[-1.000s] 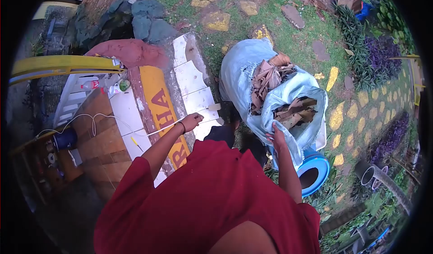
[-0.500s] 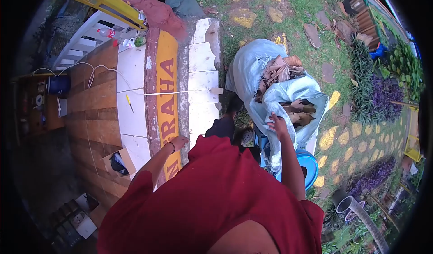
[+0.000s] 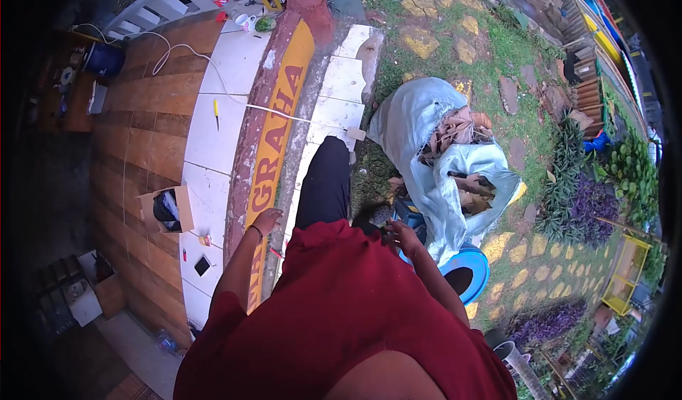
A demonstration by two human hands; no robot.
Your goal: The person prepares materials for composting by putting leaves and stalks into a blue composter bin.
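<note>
My left hand [image 3: 267, 222], with a dark band at the wrist, hangs over the yellow lettered strip [image 3: 288, 91] at the platform's edge. It is empty, its fingers loosely apart. Beside my body, my right hand [image 3: 405, 237] is held low near a blue object on the ground, fingers apart, with nothing visible in it. Farther out stands a pale woven sack [image 3: 406, 119]. Brown dry leaves [image 3: 458, 131] show through a gap in its side and in its open mouth. Neither hand touches the sack.
A round blue container [image 3: 477, 266] stands by the sack. A white cable [image 3: 234, 98] crosses the tiles to a socket block [image 3: 356, 133]. On the tiles lie a yellow-handled tool [image 3: 216, 109] and a dark-screened device [image 3: 203, 266]; a cardboard box [image 3: 186, 208] is nearby. Stepping stones [image 3: 419, 41] dot the grass.
My right hand has come away from the sack's rim and back toward my body. A dark-trousered leg has stepped forward onto the white tiles, and the view has shifted.
</note>
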